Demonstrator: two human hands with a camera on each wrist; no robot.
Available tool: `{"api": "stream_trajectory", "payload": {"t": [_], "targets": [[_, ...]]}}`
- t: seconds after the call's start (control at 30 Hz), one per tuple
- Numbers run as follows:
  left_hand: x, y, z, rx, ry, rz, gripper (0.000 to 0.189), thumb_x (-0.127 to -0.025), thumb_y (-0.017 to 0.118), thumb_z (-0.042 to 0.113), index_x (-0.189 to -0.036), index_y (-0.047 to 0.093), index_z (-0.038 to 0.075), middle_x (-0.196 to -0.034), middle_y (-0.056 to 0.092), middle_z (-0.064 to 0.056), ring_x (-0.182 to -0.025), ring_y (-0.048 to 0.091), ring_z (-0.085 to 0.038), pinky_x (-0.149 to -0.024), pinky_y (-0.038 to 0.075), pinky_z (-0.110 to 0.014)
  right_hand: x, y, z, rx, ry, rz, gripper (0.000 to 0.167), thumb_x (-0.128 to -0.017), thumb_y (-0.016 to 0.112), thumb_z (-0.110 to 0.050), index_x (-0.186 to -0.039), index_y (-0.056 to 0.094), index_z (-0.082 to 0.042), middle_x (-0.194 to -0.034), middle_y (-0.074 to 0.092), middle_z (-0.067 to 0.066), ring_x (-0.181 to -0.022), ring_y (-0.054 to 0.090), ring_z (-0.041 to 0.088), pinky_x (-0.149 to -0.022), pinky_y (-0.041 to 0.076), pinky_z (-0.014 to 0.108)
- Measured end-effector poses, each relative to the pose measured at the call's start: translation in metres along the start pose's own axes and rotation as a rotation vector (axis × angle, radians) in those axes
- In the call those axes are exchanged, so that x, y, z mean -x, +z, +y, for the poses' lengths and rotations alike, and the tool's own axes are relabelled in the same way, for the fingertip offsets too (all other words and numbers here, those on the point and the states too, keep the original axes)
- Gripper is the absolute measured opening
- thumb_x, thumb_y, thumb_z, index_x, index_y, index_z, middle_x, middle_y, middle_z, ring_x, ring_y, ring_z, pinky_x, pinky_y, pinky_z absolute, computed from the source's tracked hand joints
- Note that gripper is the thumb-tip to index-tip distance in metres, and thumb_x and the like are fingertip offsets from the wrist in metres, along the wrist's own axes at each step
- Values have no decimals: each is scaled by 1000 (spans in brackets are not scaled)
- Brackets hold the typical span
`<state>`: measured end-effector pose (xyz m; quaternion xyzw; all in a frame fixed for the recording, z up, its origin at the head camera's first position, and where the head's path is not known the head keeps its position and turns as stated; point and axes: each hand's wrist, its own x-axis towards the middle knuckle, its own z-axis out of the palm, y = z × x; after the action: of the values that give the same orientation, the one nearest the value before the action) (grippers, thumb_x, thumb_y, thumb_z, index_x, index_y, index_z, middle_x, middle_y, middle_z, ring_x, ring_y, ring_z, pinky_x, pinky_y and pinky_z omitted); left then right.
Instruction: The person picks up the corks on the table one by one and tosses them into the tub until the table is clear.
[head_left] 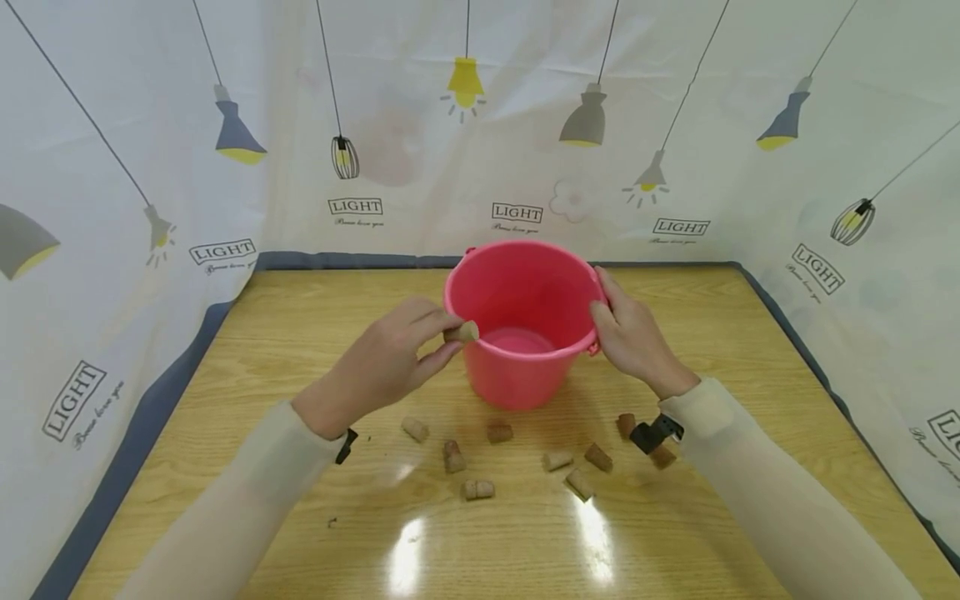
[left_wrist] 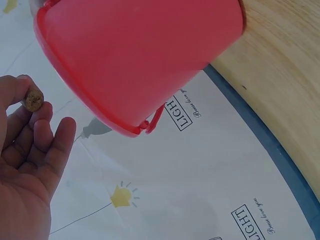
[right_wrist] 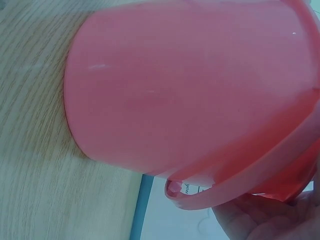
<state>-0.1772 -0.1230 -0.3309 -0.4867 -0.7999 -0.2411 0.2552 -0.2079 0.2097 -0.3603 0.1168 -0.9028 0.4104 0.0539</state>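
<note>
A pink bucket (head_left: 517,379) stands upright on the wooden table, its inside showing bare walls and floor in the head view. My left hand (head_left: 382,358) pinches a cork (head_left: 463,332) between thumb and fingers, right at the bucket's near left rim. In the left wrist view the end of the cork (left_wrist: 33,100) shows, with the other fingers loosely bent below it. My right hand (head_left: 633,333) grips the bucket's right rim, thumb on the near side. The right wrist view shows the bucket's handle (right_wrist: 240,175) hanging along its side, close to the right hand (right_wrist: 270,220).
Several corks lie scattered on the table (head_left: 300,483) in front of the bucket, among them a pale one (head_left: 415,428), a two-part-looking one (head_left: 478,489) and a darker one (head_left: 598,456). A white curtain (head_left: 435,183) printed with lamps surrounds the table's back and sides.
</note>
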Motion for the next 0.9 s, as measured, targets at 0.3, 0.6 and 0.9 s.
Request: {"api": "stream_trajectory", "payload": {"t": [0.3,0.6,0.9], "targets": [[-14,6,0,-43,4,15,27,-84,84,9,-108,74,0,-100,69,-8,-93,62,-22,-83,57,-30,0,0,2,-6,8,1,56,-108,35,-25,-163,27,-23,-79,63,8,-62,61,27,-58,52,37],[-26,13,0,-76,-30,-30,27,-87,82,12,-110,75,1,-104,72,-8,-97,64,-21,-87,57,-30,0,1,3,-2,-10,-4,56,-108,36,-24,-164,26,-20,-80,62,9,-61,60,25,-57,51,36],[-35,18,1,-89,-46,-61,26,-90,80,15,-112,75,2,-104,72,-6,-96,64,-19,-86,57,-28,0,0,3,6,-20,-8,57,-108,34,-24,-165,24,-21,-77,62,8,-60,60,25,-55,50,35]]}}
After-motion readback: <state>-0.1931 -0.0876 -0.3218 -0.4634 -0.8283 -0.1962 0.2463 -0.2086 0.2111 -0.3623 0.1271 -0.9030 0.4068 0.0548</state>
